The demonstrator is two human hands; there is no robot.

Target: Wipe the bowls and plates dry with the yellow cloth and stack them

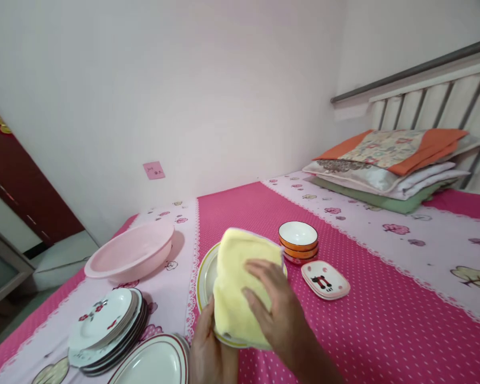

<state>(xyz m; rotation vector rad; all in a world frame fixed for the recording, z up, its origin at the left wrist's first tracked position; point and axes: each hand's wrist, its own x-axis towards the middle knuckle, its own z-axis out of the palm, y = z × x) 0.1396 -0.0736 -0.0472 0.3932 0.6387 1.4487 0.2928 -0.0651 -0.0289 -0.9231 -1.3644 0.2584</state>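
Observation:
A white plate with a yellow-green rim is held in my left hand, which grips its lower left edge. A pale yellow cloth is spread over the plate and hides most of its face. My right hand rests on the cloth with fingers stretched out and the thumb apart. To the right of the plate are a stack of orange-sided bowls with white insides and small squarish dishes bearing a cat picture. Close to my left hand lies a red-rimmed white plate, cut off by the frame.
A pink basin stands at the left, behind a stack of plates with red flowers. Folded bedding and pillows lie at the back right by a railing. A pink patterned bedsheet covers the surface; a white wall rises behind.

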